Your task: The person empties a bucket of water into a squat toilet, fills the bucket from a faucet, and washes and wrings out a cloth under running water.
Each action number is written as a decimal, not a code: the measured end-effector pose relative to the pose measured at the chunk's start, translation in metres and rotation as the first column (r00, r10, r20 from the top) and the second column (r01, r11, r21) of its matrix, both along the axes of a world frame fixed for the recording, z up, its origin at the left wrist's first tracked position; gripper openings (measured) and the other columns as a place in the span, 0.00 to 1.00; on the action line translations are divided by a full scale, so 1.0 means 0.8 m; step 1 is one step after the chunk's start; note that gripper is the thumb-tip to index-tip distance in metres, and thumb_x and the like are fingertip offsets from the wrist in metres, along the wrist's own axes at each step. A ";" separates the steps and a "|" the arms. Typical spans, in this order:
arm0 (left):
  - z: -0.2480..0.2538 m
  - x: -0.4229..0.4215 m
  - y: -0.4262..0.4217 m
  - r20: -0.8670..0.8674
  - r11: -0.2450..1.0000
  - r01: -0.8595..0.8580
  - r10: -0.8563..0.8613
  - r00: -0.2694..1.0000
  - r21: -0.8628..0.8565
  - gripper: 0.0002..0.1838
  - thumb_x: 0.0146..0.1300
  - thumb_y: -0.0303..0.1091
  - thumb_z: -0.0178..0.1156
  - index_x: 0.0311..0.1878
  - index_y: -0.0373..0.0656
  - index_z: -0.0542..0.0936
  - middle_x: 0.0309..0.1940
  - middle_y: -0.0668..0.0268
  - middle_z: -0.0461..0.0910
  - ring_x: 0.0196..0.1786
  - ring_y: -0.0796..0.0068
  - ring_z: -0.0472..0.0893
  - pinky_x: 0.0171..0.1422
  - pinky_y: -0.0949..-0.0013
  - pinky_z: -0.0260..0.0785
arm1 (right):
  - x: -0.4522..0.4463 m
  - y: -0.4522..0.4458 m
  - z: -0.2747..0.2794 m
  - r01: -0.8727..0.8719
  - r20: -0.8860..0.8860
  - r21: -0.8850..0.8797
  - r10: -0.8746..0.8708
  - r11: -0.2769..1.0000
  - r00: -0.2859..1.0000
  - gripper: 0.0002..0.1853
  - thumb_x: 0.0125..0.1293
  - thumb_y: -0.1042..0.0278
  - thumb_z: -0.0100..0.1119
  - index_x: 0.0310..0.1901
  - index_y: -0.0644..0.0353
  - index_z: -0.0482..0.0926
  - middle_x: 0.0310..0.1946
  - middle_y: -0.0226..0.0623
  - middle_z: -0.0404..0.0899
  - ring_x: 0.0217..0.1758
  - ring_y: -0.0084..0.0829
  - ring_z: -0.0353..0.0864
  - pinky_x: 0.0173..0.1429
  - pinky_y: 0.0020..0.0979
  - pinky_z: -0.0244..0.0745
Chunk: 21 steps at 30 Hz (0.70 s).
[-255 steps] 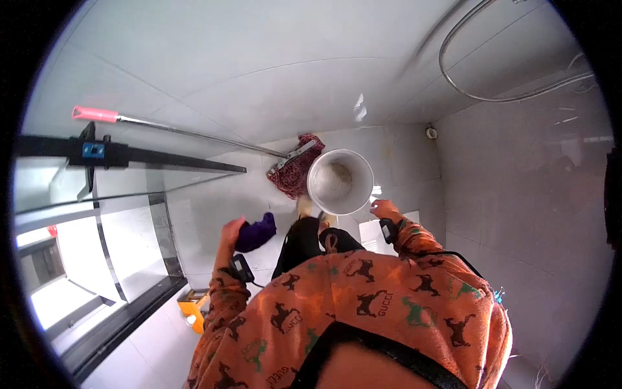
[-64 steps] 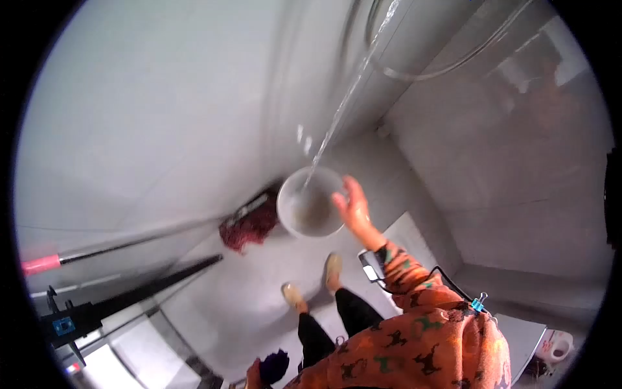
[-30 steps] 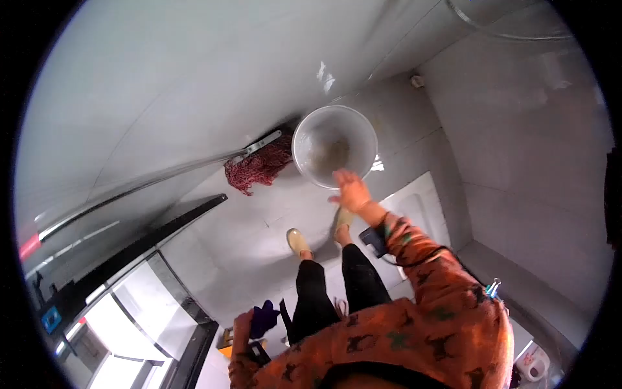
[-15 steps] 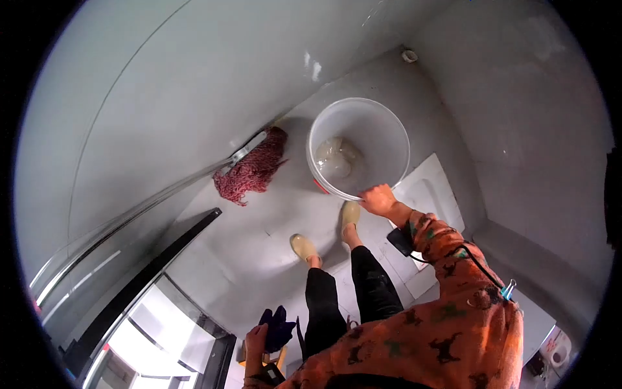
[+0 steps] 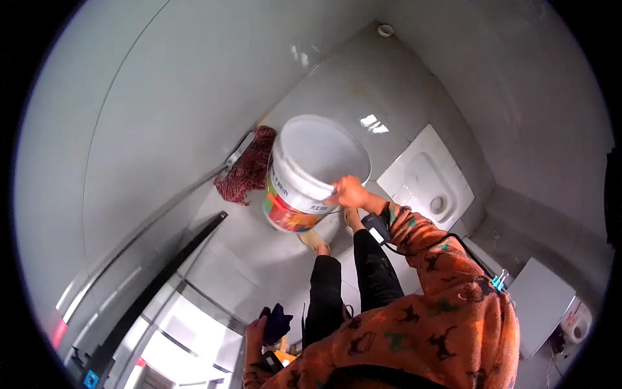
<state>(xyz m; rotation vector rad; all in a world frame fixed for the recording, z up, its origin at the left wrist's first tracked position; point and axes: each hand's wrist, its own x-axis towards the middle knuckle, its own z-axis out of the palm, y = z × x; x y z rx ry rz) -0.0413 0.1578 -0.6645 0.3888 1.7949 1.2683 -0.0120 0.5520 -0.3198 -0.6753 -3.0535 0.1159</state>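
Observation:
My right hand (image 5: pixel 350 192) grips the near rim of a large white bucket (image 5: pixel 291 185) with a colourful red and green label on its side. The bucket tips away from me, its mouth facing the far floor, and its inner bottom is hidden. Lower down, my left hand (image 5: pixel 256 332) is closed around a bunched dark purple cloth or glove (image 5: pixel 277 325); its exact kind is hard to make out.
A mop (image 5: pixel 245 175) with a reddish head leans along the left wall, partly behind the bucket. To the right, a white squat toilet (image 5: pixel 427 172) is set in the floor. A short white pipe end (image 5: pixel 385 30) sits in the far corner. Lower left is a black-framed doorway (image 5: pixel 162 275).
My right hand has moved the bucket left and tilted it, so its label now shows and more of the squat toilet is uncovered. A bright patch shines on the far floor. My left hand keeps its hold.

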 end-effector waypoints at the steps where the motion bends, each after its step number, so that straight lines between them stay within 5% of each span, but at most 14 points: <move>1: 0.016 0.019 0.010 0.030 0.999 0.029 -0.028 0.999 -0.026 0.21 0.54 0.49 0.54 0.30 0.35 0.77 0.25 0.48 0.76 0.31 0.54 0.77 0.34 0.61 0.66 | 0.024 0.015 0.023 0.076 -0.188 -0.292 -0.135 0.953 0.973 0.17 0.44 0.52 0.66 0.29 0.57 0.81 0.20 0.39 0.78 0.22 0.31 0.77 0.31 0.32 0.69; 3: 0.046 0.074 0.039 -0.077 0.998 0.064 -0.064 0.995 -0.005 0.22 0.54 0.49 0.54 0.31 0.35 0.78 0.27 0.50 0.77 0.33 0.54 0.77 0.36 0.61 0.66 | 0.094 0.065 0.075 0.300 -0.157 -0.617 -0.488 0.727 0.859 0.20 0.47 0.52 0.65 0.28 0.66 0.80 0.19 0.37 0.78 0.23 0.24 0.75 0.30 0.27 0.70; 4: 0.057 0.102 0.054 -0.131 0.997 0.080 -0.079 0.988 0.003 0.22 0.54 0.49 0.54 0.32 0.35 0.78 0.28 0.51 0.78 0.34 0.54 0.77 0.37 0.61 0.66 | 0.143 0.092 0.096 0.232 -0.198 -0.775 -0.574 0.588 0.795 0.25 0.51 0.49 0.62 0.28 0.71 0.78 0.22 0.37 0.78 0.25 0.22 0.75 0.30 0.25 0.70; 5: 0.068 0.115 0.075 -0.317 0.984 0.168 -0.142 0.938 0.055 0.22 0.54 0.49 0.55 0.32 0.35 0.78 0.27 0.52 0.78 0.33 0.56 0.77 0.36 0.62 0.66 | 0.187 0.119 0.104 0.215 -0.232 -0.783 -0.595 0.584 0.769 0.25 0.51 0.49 0.62 0.28 0.71 0.78 0.22 0.37 0.78 0.25 0.22 0.75 0.30 0.25 0.70; 7: 0.099 0.145 0.108 -0.019 0.996 -0.001 -0.001 1.000 -0.090 0.20 0.54 0.48 0.56 0.32 0.37 0.79 0.26 0.54 0.79 0.31 0.62 0.78 0.36 0.63 0.66 | 0.262 0.169 0.092 0.126 -0.274 -0.892 -0.742 0.433 0.612 0.26 0.53 0.48 0.60 0.31 0.73 0.77 0.25 0.40 0.79 0.25 0.24 0.75 0.30 0.25 0.71; 8: 0.201 0.157 0.130 -0.095 0.992 0.053 -0.064 0.993 -0.119 0.20 0.53 0.47 0.57 0.33 0.36 0.80 0.25 0.57 0.79 0.29 0.70 0.77 0.35 0.65 0.67 | 0.301 0.188 0.094 0.054 -0.253 -0.937 -0.780 0.344 0.572 0.27 0.54 0.47 0.58 0.33 0.73 0.77 0.27 0.41 0.79 0.27 0.24 0.76 0.32 0.24 0.72; 11: 0.257 0.193 0.175 -0.140 0.995 0.028 -0.041 0.989 -0.093 0.19 0.53 0.47 0.57 0.32 0.36 0.80 0.24 0.58 0.79 0.28 0.72 0.76 0.34 0.67 0.67 | 0.415 0.257 0.084 -0.086 -0.262 -0.964 -0.844 0.252 0.468 0.28 0.56 0.47 0.56 0.37 0.73 0.75 0.28 0.45 0.78 0.26 0.30 0.77 0.31 0.27 0.73; 15: 0.278 0.243 0.227 -0.327 0.979 0.087 -0.144 0.934 -0.182 0.19 0.53 0.46 0.57 0.33 0.36 0.80 0.23 0.59 0.79 0.29 0.73 0.76 0.34 0.68 0.67 | 0.565 0.306 0.065 -0.092 -0.354 -0.934 -0.851 0.346 0.389 0.28 0.58 0.47 0.52 0.40 0.72 0.74 0.33 0.47 0.77 0.35 0.33 0.78 0.40 0.32 0.74; 17: 0.269 0.255 0.246 -0.505 0.981 0.193 -0.171 0.846 -0.009 0.17 0.53 0.45 0.57 0.33 0.38 0.80 0.25 0.58 0.79 0.30 0.70 0.77 0.35 0.67 0.67 | 0.627 0.317 0.057 -0.239 -0.438 -0.892 -0.864 0.384 0.246 0.30 0.59 0.46 0.50 0.42 0.74 0.73 0.37 0.49 0.76 0.40 0.36 0.77 0.46 0.33 0.73; 18: 0.260 0.259 0.263 -0.361 0.983 0.132 -0.169 0.917 -0.125 0.17 0.53 0.44 0.57 0.33 0.39 0.80 0.25 0.57 0.79 0.31 0.69 0.78 0.37 0.68 0.68 | 0.666 0.338 0.054 -0.245 -0.409 -0.904 -0.875 0.350 0.259 0.31 0.60 0.45 0.49 0.44 0.75 0.71 0.40 0.49 0.75 0.43 0.38 0.77 0.50 0.35 0.72; 21: 0.274 0.281 0.294 -0.425 0.966 0.194 -0.251 0.869 -0.174 0.17 0.53 0.45 0.57 0.34 0.39 0.80 0.25 0.57 0.79 0.31 0.68 0.78 0.36 0.67 0.68 | 0.732 0.366 0.065 -0.346 -0.446 -0.862 -0.879 0.371 0.169 0.33 0.61 0.45 0.46 0.51 0.74 0.65 0.48 0.49 0.71 0.50 0.38 0.72 0.54 0.37 0.69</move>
